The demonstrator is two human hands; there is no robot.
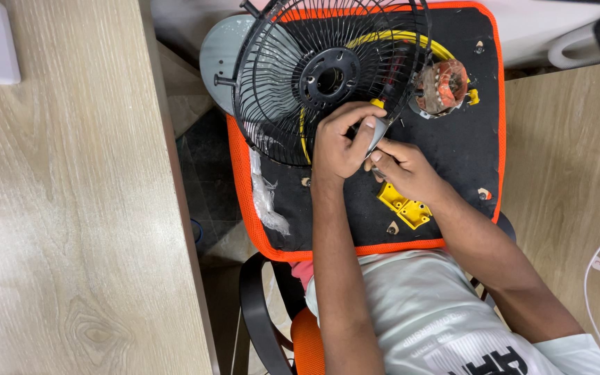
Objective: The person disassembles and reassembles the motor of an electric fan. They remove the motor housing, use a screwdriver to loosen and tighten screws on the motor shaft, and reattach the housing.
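A: What lies leftmost?
B: A black wire fan guard (314,76) on the orange-edged black mat (453,149).
A: And the hands?
B: The left hand (338,142) has its grip clenched around a small grey part (376,132), just below the guard. The right hand (404,170) pinches it from beneath. A yellow piece (404,206) lies nearby.
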